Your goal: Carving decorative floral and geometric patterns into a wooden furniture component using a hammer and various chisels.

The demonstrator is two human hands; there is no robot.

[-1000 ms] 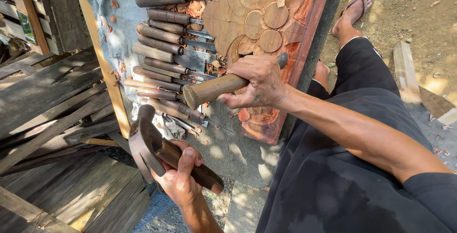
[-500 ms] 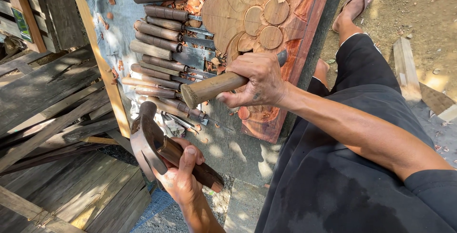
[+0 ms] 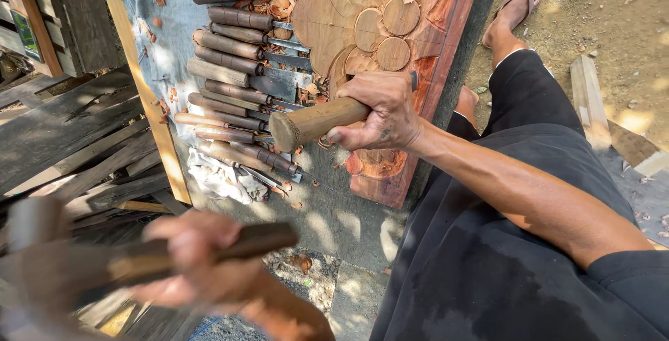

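Chisel on carved panel, mallet blurred

Right hand point(image 3: 380, 112) fingers wrapped tight on wooden chisel handle point(image 3: 317, 122), held against carved wood panel point(image 3: 376, 27). Left hand point(image 3: 202, 261), motion-blurred, fingers closed around dark mallet point(image 3: 90, 264), low left. Row of chisels point(image 3: 237, 76) beside panel.

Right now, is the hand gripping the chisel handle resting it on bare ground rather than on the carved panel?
No, the right hand holds the chisel against the carved wooden panel, beside the row of spare chisels.

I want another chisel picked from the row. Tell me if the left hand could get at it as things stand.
Probably not yet: the left hand is full, gripping a wooden mallet. The path to the row of chisels looks unobstructed otherwise.
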